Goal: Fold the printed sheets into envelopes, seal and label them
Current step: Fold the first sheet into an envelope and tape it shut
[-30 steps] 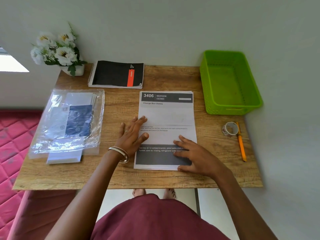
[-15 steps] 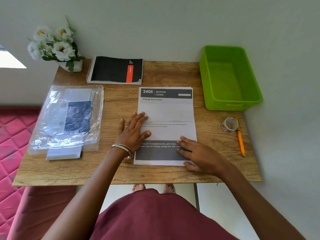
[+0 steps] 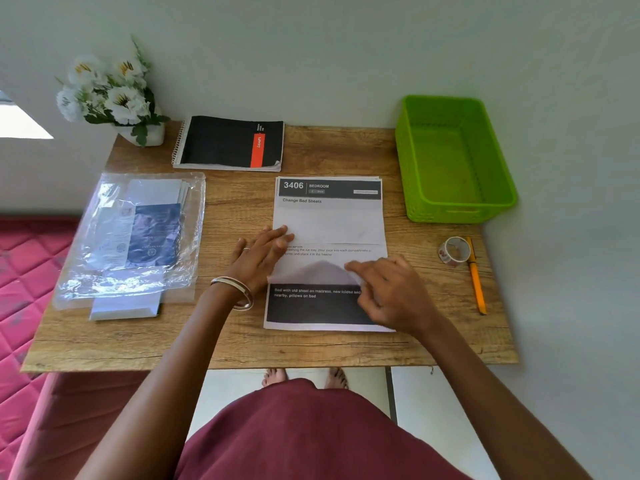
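your right hand [image 3: 391, 292] lifts the top white printed sheet [image 3: 329, 233] off the stack on the wooden counter [image 3: 339, 150].

your right hand pinches that sheet's lower edge, which is curled up over the dark band of the page beneath. your left hand [image 3: 258, 259] lies flat with fingers spread on the sheet's left edge. the clear plastic bag of envelopes [image 3: 131, 237] lies well to the left.
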A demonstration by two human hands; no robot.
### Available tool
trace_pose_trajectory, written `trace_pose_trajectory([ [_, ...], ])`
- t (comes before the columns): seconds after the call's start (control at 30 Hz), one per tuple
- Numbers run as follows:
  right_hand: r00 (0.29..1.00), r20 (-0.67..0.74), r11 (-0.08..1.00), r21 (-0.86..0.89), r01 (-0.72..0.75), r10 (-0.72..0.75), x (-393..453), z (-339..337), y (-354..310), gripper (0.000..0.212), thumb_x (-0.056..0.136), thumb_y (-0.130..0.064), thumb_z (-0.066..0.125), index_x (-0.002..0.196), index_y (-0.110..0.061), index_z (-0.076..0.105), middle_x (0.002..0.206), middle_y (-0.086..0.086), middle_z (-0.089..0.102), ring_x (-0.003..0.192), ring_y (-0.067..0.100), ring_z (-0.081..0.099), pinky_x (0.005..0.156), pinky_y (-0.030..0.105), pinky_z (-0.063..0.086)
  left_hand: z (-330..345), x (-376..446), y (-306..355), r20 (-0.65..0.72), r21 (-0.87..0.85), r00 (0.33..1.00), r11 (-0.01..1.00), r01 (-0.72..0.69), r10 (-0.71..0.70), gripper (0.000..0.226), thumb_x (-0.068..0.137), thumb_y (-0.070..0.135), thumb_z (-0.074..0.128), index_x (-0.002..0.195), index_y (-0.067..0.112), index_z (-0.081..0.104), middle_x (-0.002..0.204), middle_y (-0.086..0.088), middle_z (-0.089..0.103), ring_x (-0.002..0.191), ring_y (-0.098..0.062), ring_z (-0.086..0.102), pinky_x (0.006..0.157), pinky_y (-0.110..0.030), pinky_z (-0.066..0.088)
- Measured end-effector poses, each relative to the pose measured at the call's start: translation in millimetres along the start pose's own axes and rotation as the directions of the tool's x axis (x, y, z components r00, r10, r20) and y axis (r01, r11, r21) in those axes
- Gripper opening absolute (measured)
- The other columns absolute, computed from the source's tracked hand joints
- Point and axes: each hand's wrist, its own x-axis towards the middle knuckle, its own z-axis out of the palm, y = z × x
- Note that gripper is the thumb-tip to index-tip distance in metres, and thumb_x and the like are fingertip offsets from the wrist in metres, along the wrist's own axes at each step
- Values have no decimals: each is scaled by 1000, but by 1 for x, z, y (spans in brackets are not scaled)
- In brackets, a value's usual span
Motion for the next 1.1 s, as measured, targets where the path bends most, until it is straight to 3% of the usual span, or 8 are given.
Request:
trace_pose_trajectory([
  [0.13,964,-87,965,104,-241,250,14,12,11,33,83,-23,44,104,-14,68,84,-2,72,75,18,66,72,30,37,-9,4,4,24,-149,999,987,51,-48,90,69,80,-14,131,44,40,145,22,29,138,-2,15,112,-38,-2],
  [0.23,910,-113,907,194,-372,398,18,23,18,33,88,-19,41,105,-11,68,81,2,73,70,21,65,74,35,46,-12,4,5,15,-280,995,955,98,-97,79,79,74,-4,133,41,42,142,12,35,135,-10,25,116,-46,4],
  [0.33,850,-194,869,182,-460,490,23,31,21,31,91,-16,42,111,-10,65,84,5,71,74,24,63,71,36,46,-10,3,6,45,-22,997,997,70,-69,63,86,64,31,142,37,24,149,8,32,139,-16,25,115,-46,4],
  [0.4,816,-285,853,10,-522,503,27,37,16,28,91,-14,46,111,-11,65,94,6,69,85,26,60,72,37,42,-2,0,7,8,135,1000,991,23,-24,73,84,48,56,143,35,16,150,8,28,140,-17,22,115,-47,4],
  [0.47,831,-326,860,-90,-502,451,31,43,5,23,89,-14,53,108,-13,65,103,7,65,96,26,54,76,38,40,5,-3,8,-77,149,997,989,-13,24,82,79,39,65,142,37,13,148,9,31,139,-19,25,114,-49,6],
  [0.6,932,-93,937,33,-349,350,39,56,-26,26,84,-30,63,108,-19,66,112,4,59,109,20,42,83,36,34,6,-1,8,-106,122,994,992,-16,29,82,77,35,68,139,42,16,145,8,35,136,-21,30,113,-50,9],
  [0.8,883,210,861,215,-461,420,44,55,-26,41,79,-42,69,114,-23,65,120,-1,50,115,18,36,84,29,21,8,1,1,-33,277,994,957,-87,99,44,85,40,59,126,46,45,151,10,21,141,-24,16,113,-53,4],
  [1.1,831,215,801,227,-554,514,-4,16,32,42,75,-34,75,113,-19,67,125,1,52,119,19,33,97,36,29,2,-1,3,-15,337,994,937,-95,106,44,85,44,57,126,51,43,152,14,19,141,-22,16,113,-49,3],
])
